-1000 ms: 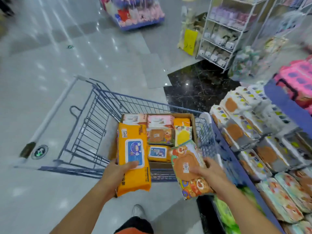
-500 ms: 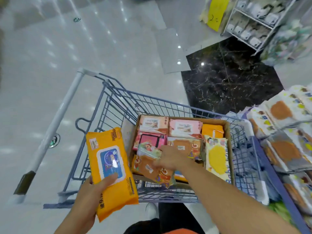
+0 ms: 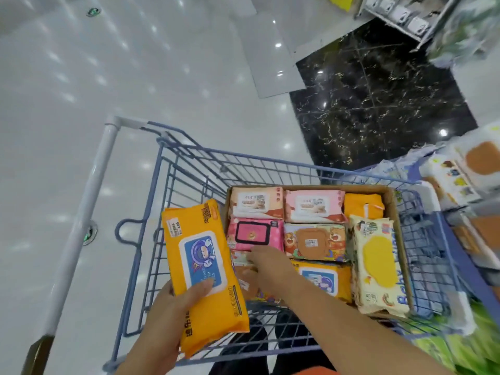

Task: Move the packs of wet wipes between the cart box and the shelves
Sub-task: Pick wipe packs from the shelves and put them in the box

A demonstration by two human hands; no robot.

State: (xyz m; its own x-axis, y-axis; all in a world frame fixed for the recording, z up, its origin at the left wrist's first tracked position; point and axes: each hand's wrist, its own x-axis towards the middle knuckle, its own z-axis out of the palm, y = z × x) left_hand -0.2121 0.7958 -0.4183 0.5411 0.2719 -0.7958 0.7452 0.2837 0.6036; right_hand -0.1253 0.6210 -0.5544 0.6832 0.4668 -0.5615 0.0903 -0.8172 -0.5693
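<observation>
Lower left of frame: left hand (image 3: 165,323), fingers clamped on orange pack (image 3: 200,266), held outside cart box (image 3: 391,204), probably pending a free slot.
Box, near-left corner: right hand (image 3: 266,266) on bear-print pack (image 3: 244,280), apparently seating it; finger state not discernible.

L hand (image 3: 167,318) gripping orange pack (image 3: 200,266), R hand (image 3: 266,266) reaching fwd palm-down, fingers (image 3: 254,254) maybe loose

The right hand (image 3: 266,266) hides most of one pack (image 3: 243,282) (only its left edge shows); shelf packs (image 3: 480,161) at right are blurred
</observation>
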